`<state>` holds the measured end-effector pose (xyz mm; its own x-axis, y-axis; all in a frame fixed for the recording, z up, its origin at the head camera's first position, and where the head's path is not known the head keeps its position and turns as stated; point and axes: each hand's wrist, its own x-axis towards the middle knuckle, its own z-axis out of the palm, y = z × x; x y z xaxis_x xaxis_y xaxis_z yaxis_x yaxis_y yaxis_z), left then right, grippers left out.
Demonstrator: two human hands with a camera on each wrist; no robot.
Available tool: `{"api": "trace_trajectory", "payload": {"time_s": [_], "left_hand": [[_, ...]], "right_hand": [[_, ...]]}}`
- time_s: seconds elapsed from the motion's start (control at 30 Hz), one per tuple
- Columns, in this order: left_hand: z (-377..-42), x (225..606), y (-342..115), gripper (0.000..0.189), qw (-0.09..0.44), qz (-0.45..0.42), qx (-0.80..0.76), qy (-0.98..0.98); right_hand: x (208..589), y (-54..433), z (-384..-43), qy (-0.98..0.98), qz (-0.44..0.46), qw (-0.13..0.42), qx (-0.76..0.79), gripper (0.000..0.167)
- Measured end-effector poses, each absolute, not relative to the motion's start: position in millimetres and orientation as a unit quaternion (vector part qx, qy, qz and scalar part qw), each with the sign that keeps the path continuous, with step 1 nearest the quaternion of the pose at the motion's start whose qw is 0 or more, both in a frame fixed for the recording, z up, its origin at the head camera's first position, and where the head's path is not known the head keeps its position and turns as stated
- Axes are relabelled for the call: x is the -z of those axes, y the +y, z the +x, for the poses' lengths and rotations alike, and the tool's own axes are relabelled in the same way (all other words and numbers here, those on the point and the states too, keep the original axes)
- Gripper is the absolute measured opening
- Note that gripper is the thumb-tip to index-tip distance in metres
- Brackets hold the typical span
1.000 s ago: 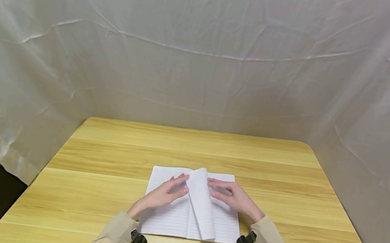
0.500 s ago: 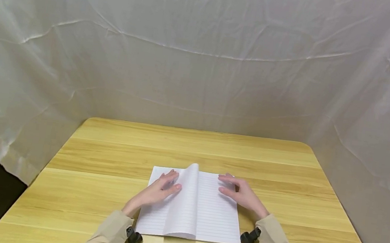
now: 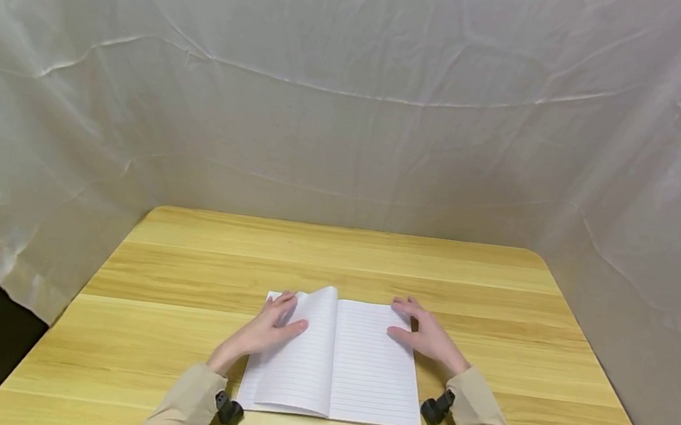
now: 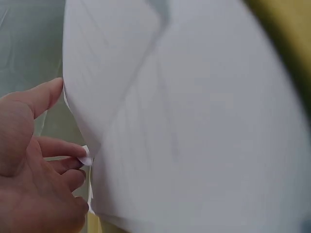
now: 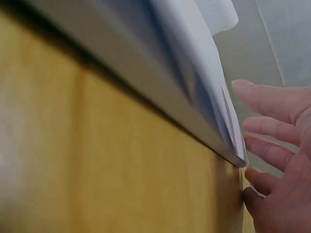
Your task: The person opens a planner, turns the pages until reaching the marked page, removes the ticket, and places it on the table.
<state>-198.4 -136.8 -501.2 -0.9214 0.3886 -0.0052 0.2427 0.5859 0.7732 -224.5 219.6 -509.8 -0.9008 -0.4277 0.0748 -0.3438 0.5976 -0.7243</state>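
A notebook point(image 3: 377, 375) with lined white pages lies open on the table. One leaf point(image 3: 296, 372) is lifted over its left half, curved, with its top rising near the middle fold. My left hand point(image 3: 263, 331) is at the notebook's upper left, thumb and fingers apart. In the left wrist view, the left thumb point(image 4: 51, 94) meets the paper's edge, and a small paper corner point(image 4: 86, 156) shows by the index fingertip. My right hand point(image 3: 428, 335) is at the right page's upper edge, fingers spread; the right wrist view shows its fingertips near the page edges point(image 5: 235, 138).
The wooden table point(image 3: 177, 277) extends around the notebook. A pale curtain point(image 3: 349, 149) encloses its back and sides. Black cameras sit on both wrists, the left one point(image 3: 229, 411) and the right one point(image 3: 436, 408) close to the notebook's lower corners.
The leaf has swung from the right side across the fold to the left half. My left hand has drawn leftward, and my right hand has moved away from the leaf to the right edge.
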Motion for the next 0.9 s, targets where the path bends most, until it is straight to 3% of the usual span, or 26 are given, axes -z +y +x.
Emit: {"api": "trace_trajectory", "payload": {"time_s": [0.47, 0.9], "left_hand": [[-201.2, 501.6, -151.2, 0.080, 0.097, 0.158, -0.400, 0.897], [-202.3, 498.3, -152.9, 0.081, 0.085, 0.174, -0.363, 0.911]], "right_hand": [[506.1, 224.7, -235.1, 0.912, -0.224, 0.073, 0.337, 0.066], [503.8, 221.2, -240.8, 0.920, -0.190, 0.043, 0.340, 0.052]]}}
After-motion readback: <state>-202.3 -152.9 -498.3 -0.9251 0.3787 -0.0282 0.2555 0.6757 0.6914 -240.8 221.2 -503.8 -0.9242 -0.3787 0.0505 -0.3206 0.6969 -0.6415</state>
